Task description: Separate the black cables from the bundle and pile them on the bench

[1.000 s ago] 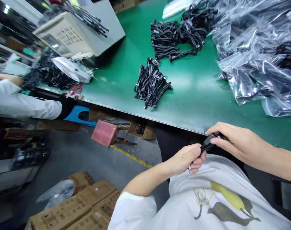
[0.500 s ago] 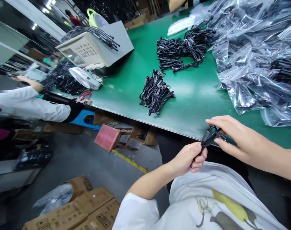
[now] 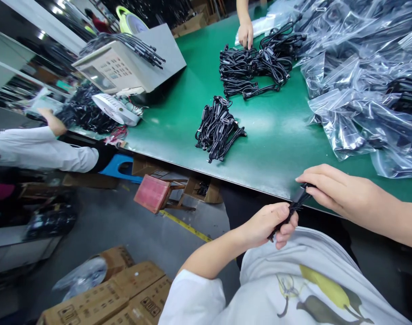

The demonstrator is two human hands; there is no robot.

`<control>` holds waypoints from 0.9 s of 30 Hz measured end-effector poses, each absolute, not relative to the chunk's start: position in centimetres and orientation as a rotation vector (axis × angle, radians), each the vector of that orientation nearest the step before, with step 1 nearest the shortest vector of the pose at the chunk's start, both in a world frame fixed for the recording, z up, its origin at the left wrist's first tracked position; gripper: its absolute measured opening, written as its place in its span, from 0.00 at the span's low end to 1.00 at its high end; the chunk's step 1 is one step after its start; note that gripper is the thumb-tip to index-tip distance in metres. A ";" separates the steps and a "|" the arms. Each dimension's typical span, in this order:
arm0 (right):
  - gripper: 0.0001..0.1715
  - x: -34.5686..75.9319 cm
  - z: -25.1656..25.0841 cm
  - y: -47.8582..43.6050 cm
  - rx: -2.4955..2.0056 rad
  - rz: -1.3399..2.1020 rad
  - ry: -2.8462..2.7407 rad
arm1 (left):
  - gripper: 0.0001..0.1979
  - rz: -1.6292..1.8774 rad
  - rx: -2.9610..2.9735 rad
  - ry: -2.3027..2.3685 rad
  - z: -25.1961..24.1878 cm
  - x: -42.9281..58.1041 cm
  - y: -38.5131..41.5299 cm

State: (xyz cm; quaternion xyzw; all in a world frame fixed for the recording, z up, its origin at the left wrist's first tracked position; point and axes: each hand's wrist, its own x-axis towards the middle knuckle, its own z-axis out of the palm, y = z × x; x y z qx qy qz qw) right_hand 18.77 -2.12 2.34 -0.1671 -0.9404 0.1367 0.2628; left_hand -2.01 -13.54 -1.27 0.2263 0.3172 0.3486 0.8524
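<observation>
A folded black cable (image 3: pixel 298 198) is held over the table's front edge, in front of my shirt. My left hand (image 3: pixel 275 223) is wrapped round its lower part, with a short end poking out below the fingers. At the upper end, my right hand (image 3: pixel 331 187) pinches the cable between thumb and fingers. A small pile of similar black cables (image 3: pixel 219 131) lies on the green table (image 3: pixel 270 149), to the left of my hands and farther off. Clear plastic bags with black cables inside (image 3: pixel 348 117) are heaped beyond my right hand.
A co-worker's hand (image 3: pixel 245 34) touches a larger cable pile (image 3: pixel 256 67) across the table. At the left stand a grey test instrument (image 3: pixel 138 63) and a white fan (image 3: pixel 114 108). Another person's sleeve (image 3: pixel 39 149) shows there. A red stool (image 3: pixel 152 194) and cartons (image 3: pixel 124 293) stand below.
My right hand has closed in on the cable's upper end; the loop and connector seen there before are now hidden or folded. A co-worker's hand has come in to the far cable pile.
</observation>
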 end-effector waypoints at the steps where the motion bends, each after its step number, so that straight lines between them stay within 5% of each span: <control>1: 0.14 18.8 2.4 -2.0 -0.429 0.339 -2.548 | 0.28 0.732 0.477 0.657 -1.3 -2.0 -13.5; 7: 0.13 18.6 3.0 0.0 -0.471 0.443 -2.487 | 0.29 0.736 0.434 0.675 -0.1 -2.2 -12.4; 10: 0.17 17.8 2.6 1.0 -0.812 0.866 -2.242 | 0.29 0.897 0.384 0.782 0.5 -1.9 -10.9; 14: 0.37 15.8 1.8 1.4 -0.975 1.465 -1.775 | 0.29 1.104 0.417 0.830 -0.1 -0.6 -8.3; 17: 0.32 14.6 2.5 1.3 -1.020 1.683 -1.701 | 0.33 1.009 0.580 0.805 -0.9 0.1 -7.1; 23: 0.15 14.3 3.5 1.5 -1.049 1.181 -2.091 | 0.29 1.433 1.142 1.154 0.6 -2.8 -5.8; 27: 0.14 14.1 2.2 1.5 -0.945 0.936 -2.386 | 0.26 1.491 1.349 1.030 1.2 -3.2 -4.2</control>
